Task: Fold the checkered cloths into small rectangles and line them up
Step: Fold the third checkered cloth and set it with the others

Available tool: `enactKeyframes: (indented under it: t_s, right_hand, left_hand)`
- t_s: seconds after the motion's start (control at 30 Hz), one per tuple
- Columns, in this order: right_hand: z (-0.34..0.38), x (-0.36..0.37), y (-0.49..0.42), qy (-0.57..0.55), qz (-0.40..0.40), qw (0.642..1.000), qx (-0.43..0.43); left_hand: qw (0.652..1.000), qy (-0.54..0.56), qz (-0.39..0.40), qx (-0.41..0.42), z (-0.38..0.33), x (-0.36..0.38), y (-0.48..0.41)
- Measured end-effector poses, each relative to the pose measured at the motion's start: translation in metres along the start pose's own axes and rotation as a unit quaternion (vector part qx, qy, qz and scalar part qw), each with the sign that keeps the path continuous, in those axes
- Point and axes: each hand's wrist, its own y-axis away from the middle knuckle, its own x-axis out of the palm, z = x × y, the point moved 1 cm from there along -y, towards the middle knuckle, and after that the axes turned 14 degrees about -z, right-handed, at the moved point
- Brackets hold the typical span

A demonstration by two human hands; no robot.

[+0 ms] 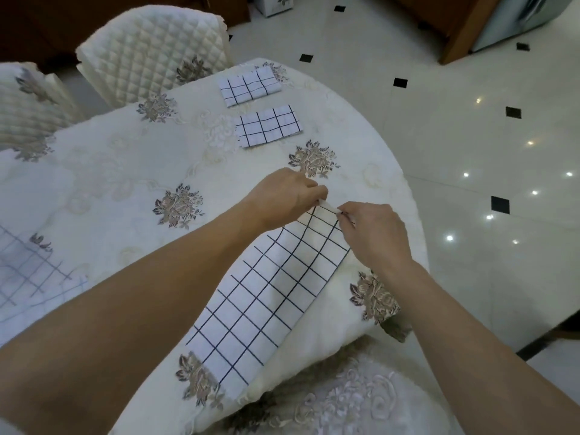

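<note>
On the table (pixel 125 171), the far folded cloth (pixel 249 86) lies behind the near folded cloth (pixel 269 125) (long strip (pixel 266 293) nearest).

Colours and patterns

Checkered cloths (pixel 270 296): white with a black grid. Table (pixel 125 171) cover: cream, with grey-brown flower motifs. Chair covers (pixel 150 48): cream, diamond-quilted. Floor (pixel 470 152): glossy white tiles with small black diamond insets.

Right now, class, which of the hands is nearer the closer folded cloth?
Left. The left hand is just this side of the closer folded cloth; the right hand is farther off, back and to the right.
</note>
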Motion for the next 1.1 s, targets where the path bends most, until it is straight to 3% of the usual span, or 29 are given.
enactKeyframes:
  t_s: [0.13,0.27,0.47,0.73,0.93,1.1]
  right_hand:
    - [0.042,-0.007,0.029,0.011,-0.007,0.999,-0.049]
    - [0.077,-0.002,0.068,-0.029,-0.078,0.991,-0.105]
    - [0.108,0.024,0.134,-0.060,-0.108,0.979,-0.160]
    - [0.114,0.076,0.201,-0.046,-0.026,0.982,-0.182]
    - [0.108,0.100,0.222,-0.028,0.082,0.978,-0.188]
    - [0.110,0.100,0.226,-0.024,0.110,0.970,-0.216]
  left_hand:
    - [0.999,0.009,-0.026,-0.018,-0.003,-0.037,0.046]
    - [0.997,0.033,-0.049,-0.045,-0.014,-0.069,0.106]
    - [0.989,0.074,-0.061,-0.112,-0.034,-0.081,0.207]
    - [0.983,0.108,-0.051,-0.142,-0.057,-0.053,0.281]
    - [0.965,0.139,-0.037,-0.221,-0.071,-0.029,0.317]
    - [0.956,0.137,-0.035,-0.256,-0.079,-0.017,0.335]
